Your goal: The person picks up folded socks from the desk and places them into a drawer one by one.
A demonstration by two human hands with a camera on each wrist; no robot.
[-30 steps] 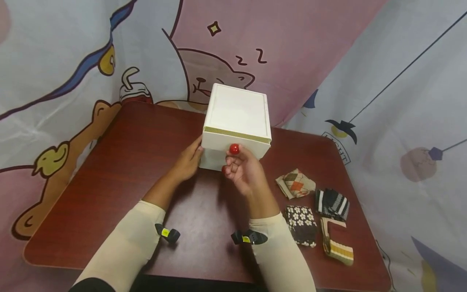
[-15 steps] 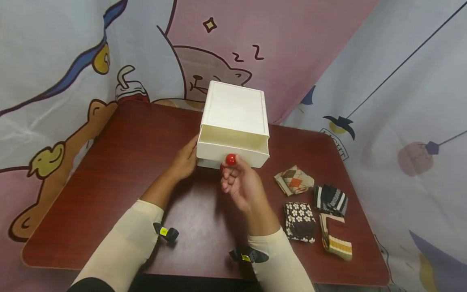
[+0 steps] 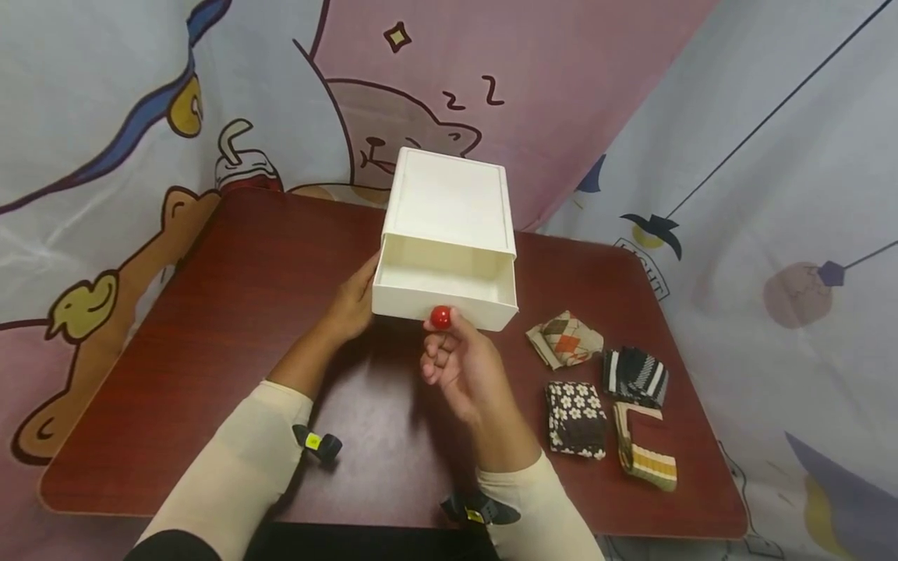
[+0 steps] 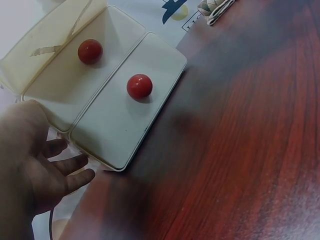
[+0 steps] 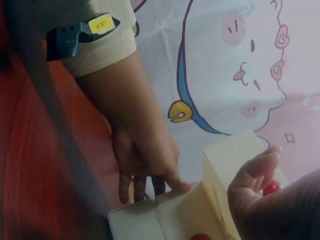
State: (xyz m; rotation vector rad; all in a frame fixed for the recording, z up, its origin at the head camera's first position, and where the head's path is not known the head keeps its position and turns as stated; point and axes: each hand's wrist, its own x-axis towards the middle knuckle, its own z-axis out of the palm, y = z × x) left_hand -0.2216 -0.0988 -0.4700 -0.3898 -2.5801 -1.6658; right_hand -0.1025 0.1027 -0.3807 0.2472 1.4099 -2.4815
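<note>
A small white drawer cabinet (image 3: 450, 201) stands toward the back of the table. Its top drawer (image 3: 407, 301) is pulled out, and its visible interior holds nothing. My right hand (image 3: 468, 374) pinches the round red knob (image 3: 440, 316) on that drawer's front between thumb and finger. My left hand (image 3: 351, 309) rests against the cabinet's left side, its fingers extended in the left wrist view. Two lower drawer fronts, each with a red knob (image 4: 140, 86), are closed in that view. The right wrist view shows both hands at the cabinet.
At the table's right lie folded socks: an argyle one (image 3: 565, 340), a black-and-white one (image 3: 634, 378), a floral one (image 3: 575, 418) and a striped one (image 3: 651, 461). The dark red table (image 3: 210, 343) meets a cartoon-printed cloth (image 3: 547, 101) behind.
The top drawer has slid out toward me from nearly closed, with my right hand drawing back on its knob. My left hand stays at the cabinet's side.
</note>
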